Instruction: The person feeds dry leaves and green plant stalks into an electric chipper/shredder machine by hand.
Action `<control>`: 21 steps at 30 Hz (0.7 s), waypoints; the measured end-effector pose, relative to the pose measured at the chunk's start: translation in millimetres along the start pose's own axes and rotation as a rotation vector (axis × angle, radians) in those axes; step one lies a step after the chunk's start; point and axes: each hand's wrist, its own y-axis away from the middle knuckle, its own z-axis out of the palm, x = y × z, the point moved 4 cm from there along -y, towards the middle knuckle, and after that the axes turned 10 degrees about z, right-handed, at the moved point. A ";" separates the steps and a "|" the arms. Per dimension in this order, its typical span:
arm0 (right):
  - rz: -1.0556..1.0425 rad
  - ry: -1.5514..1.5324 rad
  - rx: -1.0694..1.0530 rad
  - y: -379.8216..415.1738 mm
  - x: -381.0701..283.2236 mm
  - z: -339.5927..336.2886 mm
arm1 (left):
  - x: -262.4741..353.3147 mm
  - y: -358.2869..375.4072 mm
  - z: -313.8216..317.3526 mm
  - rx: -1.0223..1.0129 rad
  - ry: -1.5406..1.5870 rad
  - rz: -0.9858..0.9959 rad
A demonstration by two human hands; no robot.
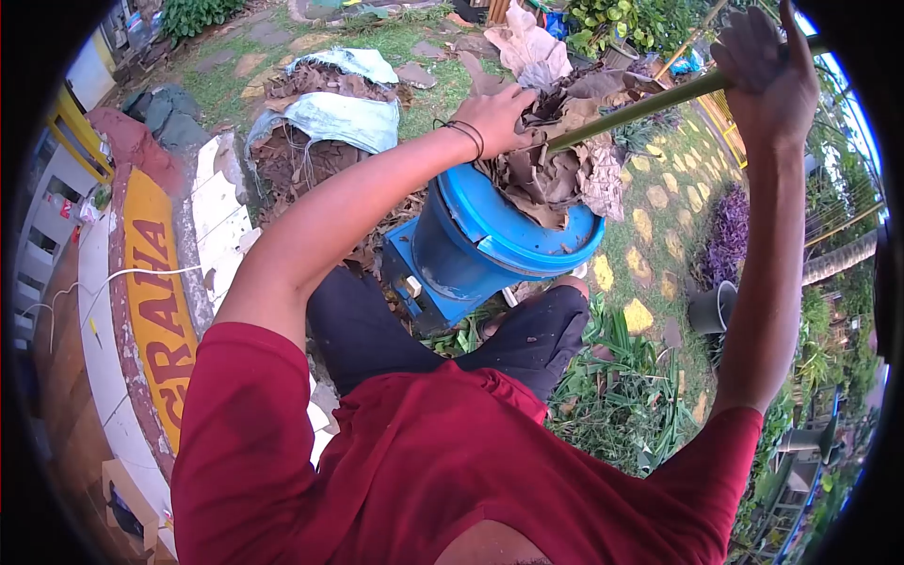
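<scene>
My left hand [504,118], with dark bands at the wrist, rests on a heap of dry brown leaves [541,184], fingers bent and partly apart. These leaves are piled over the mouth of a blue machine [452,245] with a round rim, between my legs. My right hand [765,71] is raised at the upper right, closed around a long green stick [650,104], one finger pointing up. The stick slants down to the left, and its lower end meets the leaves; whether it goes into the opening is hidden.
Two pale sacks [344,122] of dry leaves lie beyond my left forearm. A low wall with orange lettering [155,301] curves along the left. Stepping stones [642,224] cross the grass at right, near a grey pot [713,308] and purple plants. Cut greens lie by my leg.
</scene>
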 end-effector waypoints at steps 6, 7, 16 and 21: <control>0.295 -0.026 0.026 -2.4 55.4 -7.5 | 11.7 8.7 -5.3 -0.026 0.002 -0.010; 0.323 -0.071 0.033 -4.2 60.8 -3.3 | 13.4 9.9 -6.6 -0.022 -0.001 0.000; 0.386 -0.179 -0.224 -25.0 83.1 21.0 | 22.6 6.2 -7.1 -0.106 0.038 0.063; 0.391 -0.217 -0.200 -25.7 87.7 15.6 | 27.3 6.3 -4.4 -0.128 0.033 0.105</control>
